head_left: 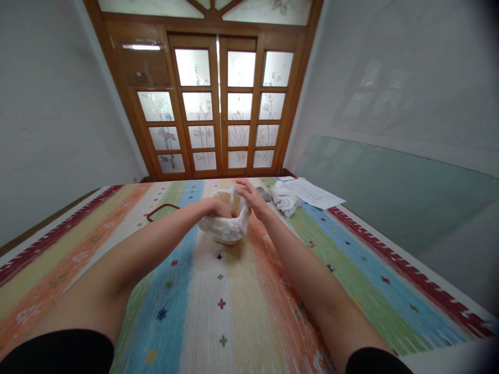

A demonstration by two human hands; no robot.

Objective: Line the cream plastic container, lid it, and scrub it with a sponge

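A small pale bin (229, 241) stands on the striped cloth, lined with a white plastic bag (224, 228) folded out over its rim. My left hand (222, 208) reaches down inside the bag, and its fingertips are mostly hidden there. At the right side of the rim, my right hand (251, 197) touches the bag with its fingers stretched out and apart. To the left of the bin lies a thin reddish-brown ring (161, 206), partly hidden behind my left forearm.
The table bears a colourful striped cloth (218, 322). A crumpled white plastic bag (286, 199) lies right of the bin, beside a grey object (264, 194) I cannot make out. Printed paper sheets (314, 193) lie behind it. A glass panel (382, 192) leans along the right wall.
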